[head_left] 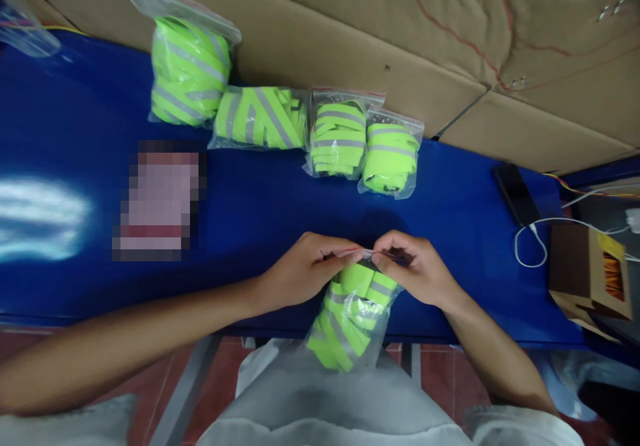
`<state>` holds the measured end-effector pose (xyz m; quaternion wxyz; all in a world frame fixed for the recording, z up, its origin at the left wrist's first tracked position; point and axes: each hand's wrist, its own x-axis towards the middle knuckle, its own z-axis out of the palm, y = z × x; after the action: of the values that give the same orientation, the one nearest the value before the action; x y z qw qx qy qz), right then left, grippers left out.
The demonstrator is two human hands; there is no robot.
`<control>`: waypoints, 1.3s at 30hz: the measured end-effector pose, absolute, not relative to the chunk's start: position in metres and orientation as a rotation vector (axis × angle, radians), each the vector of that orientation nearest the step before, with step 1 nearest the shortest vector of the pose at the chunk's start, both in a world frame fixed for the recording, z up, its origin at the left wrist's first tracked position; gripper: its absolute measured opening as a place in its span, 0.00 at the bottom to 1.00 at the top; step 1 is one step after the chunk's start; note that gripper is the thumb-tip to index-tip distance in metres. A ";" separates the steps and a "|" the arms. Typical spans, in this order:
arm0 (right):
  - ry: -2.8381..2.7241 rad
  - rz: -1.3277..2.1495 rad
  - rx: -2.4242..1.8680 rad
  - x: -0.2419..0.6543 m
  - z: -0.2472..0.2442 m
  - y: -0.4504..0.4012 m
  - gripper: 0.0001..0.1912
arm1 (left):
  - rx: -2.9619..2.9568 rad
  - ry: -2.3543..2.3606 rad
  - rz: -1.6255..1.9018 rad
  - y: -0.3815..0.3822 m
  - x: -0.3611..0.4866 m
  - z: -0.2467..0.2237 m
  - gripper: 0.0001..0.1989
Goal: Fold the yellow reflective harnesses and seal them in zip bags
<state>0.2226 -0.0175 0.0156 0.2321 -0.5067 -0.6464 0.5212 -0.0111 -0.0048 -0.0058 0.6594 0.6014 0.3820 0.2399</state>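
Note:
A clear zip-lock bag (347, 326) full of neon yellow-green straps with grey reflective stripes hangs at the table's front edge, over my lap. My left hand (313, 266) pinches the left part of its top strip between thumb and fingers. On the right part of the same strip, my right hand (413, 266) is closed in a pinch, close beside the left. Whether the seal is fully pressed together I cannot tell.
Against the cardboard wall (280, 26) stand several filled bags, among them a large bag (190, 73). A blurred-out pinkish rectangle (160, 199) lies left on the blue table (260, 213). At right are a phone (517, 193) with a white cable and a cardboard box (585, 273).

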 end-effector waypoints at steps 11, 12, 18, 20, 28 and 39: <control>-1.785 1.352 -1.406 0.229 0.016 -0.018 0.11 | 1.242 0.944 0.674 -0.003 -0.010 -0.005 0.13; -1.769 1.373 -1.408 0.230 0.016 -0.018 0.11 | 1.250 0.948 0.686 -0.003 -0.011 -0.005 0.14; -1.875 1.334 -1.297 0.223 0.013 -0.018 0.09 | 1.315 0.923 0.607 -0.005 -0.012 -0.004 0.17; -1.957 1.231 -1.299 0.220 0.012 -0.021 0.08 | 1.360 0.926 0.593 -0.004 -0.011 -0.003 0.16; -1.985 1.245 -1.290 0.230 0.012 -0.021 0.08 | 1.489 0.971 0.631 -0.001 -0.013 0.002 0.15; -2.125 1.095 -1.178 0.225 0.016 -0.024 0.06 | 1.466 0.842 0.605 0.003 -0.015 0.006 0.11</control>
<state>0.2252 -0.0240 0.0163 0.2360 -0.4294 -0.7749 0.3992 -0.0153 0.0028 0.0056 0.6234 0.6384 0.3666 0.2634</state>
